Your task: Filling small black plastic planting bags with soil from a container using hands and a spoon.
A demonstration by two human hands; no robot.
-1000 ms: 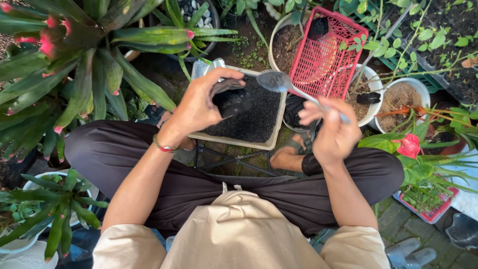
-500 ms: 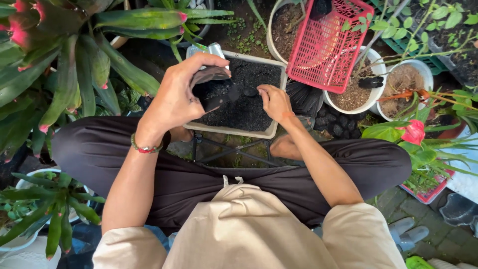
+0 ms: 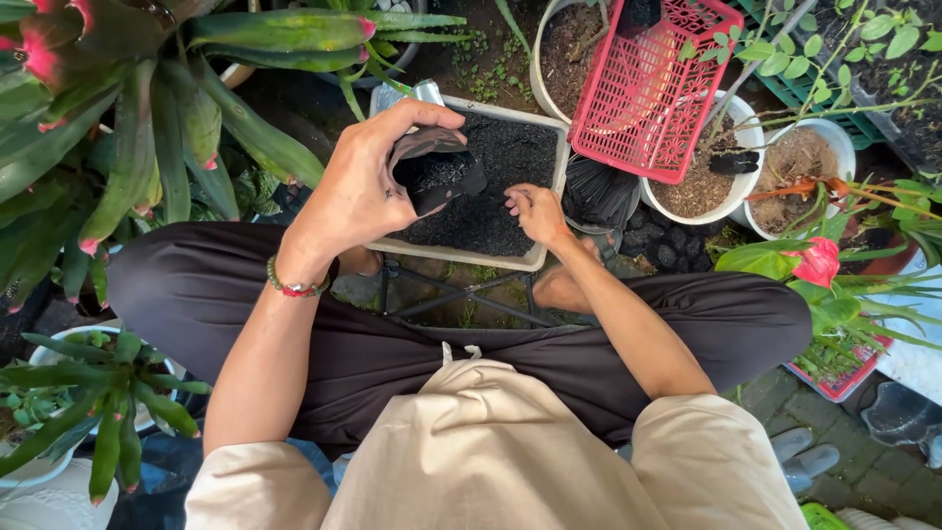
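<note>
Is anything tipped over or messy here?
Yes. The red basket leans tilted on the rims of two white pots instead of standing flat. The dark soil stays inside the tray; none looks spilled.

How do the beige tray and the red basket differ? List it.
The beige tray lies flat and holds dark soil; the red basket stands tilted, propped on white pots, and looks nearly empty. The tray has solid walls; the basket is open lattice. Both are rectangular.

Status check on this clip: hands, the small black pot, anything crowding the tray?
Left hand grips small black pot, soil inside. Right hand down in soil tray, spoon not visible. Red basket leans at tray's far corner.
</note>
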